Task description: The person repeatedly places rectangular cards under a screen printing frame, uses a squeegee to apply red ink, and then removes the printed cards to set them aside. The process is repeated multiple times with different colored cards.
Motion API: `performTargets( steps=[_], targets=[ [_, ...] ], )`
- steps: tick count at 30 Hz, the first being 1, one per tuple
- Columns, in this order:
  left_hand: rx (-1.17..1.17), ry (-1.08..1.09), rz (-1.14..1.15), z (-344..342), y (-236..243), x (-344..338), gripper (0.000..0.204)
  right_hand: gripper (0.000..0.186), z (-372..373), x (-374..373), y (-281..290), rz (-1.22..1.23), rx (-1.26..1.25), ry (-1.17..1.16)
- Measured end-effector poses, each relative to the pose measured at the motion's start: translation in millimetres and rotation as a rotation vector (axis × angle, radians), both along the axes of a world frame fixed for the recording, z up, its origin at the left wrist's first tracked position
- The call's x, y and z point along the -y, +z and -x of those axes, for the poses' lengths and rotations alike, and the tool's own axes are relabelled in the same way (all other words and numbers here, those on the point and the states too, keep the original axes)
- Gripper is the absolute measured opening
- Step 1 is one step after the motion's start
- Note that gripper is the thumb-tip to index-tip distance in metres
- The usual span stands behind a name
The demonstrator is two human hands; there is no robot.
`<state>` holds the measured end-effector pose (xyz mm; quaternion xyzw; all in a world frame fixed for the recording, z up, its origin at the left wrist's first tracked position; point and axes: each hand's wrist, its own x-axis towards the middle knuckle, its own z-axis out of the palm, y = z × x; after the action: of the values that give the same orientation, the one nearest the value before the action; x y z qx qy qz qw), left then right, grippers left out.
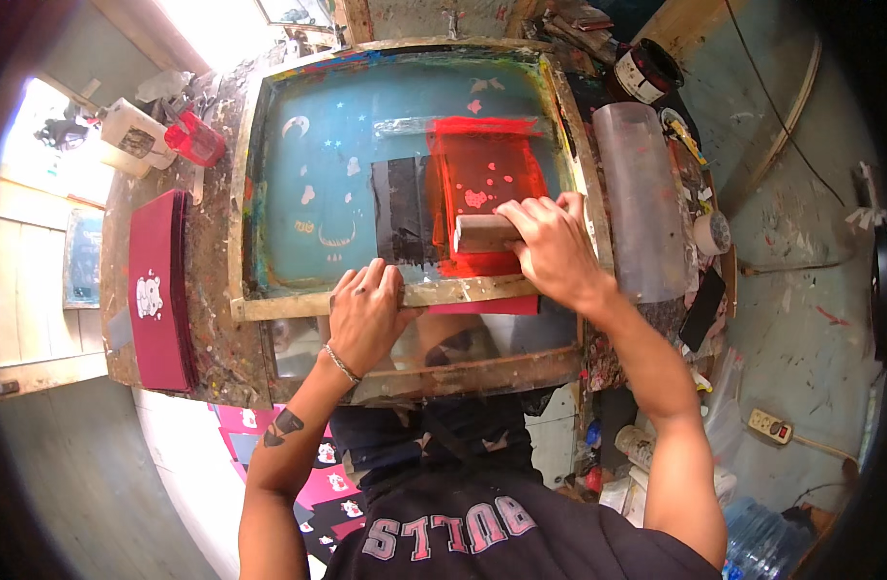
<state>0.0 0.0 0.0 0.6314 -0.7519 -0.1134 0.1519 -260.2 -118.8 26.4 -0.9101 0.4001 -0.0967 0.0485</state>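
Fingers (535, 215) of the right hand (561, 253): closed around a grey-brown bar-shaped squeegee (482, 233), sitting at the near end of a bright red ink patch (482, 155), right half of the blue-green mesh screen (284, 198). Left hand (364, 307): fingers curled over near rail of pale wooden frame (482, 289). Dark-pink sheet (492, 305) sticks out below rail. Maroon sheet stack (158, 329) left of frame.

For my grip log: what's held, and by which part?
The right hand holds the squeegee by its right end; the left hand grips the screen frame's near rail.
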Motion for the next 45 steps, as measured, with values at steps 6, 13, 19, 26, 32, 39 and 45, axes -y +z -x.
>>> performTargets(
  steps=[6, 13, 19, 26, 32, 39, 45],
  targets=[
    [-0.001, -0.018, 0.041, -7, -3, 5, 0.046, 0.030, -25, 78, -34, 0.407, 0.199, -0.007],
    [-0.028, -0.046, 0.071, -11, -5, 4, 0.046, 0.037, -50, 165, -5, 0.171, 0.134, -0.016],
    [-0.034, -0.034, 0.058, -8, -3, 3, 0.045, 0.036, -44, 152, -21, 0.191, 0.123, -0.038],
    [-0.025, -0.023, 0.059, -7, -5, 1, 0.043, 0.035, -8, 5, -9, 0.084, 0.137, 0.033],
    [-0.013, -0.041, 0.137, -9, 3, 3, 0.037, 0.028, -1, -34, -6, 0.243, 0.153, 0.070],
    [-0.288, 0.168, -0.097, -9, 158, 45, 0.046, 0.049, 3, -6, 82, 0.649, 0.283, 0.053],
    [-0.176, 0.076, 0.690, 3, 118, 41, 0.054, 0.053, -40, 52, 215, 0.392, 0.279, -0.146]
  ],
)
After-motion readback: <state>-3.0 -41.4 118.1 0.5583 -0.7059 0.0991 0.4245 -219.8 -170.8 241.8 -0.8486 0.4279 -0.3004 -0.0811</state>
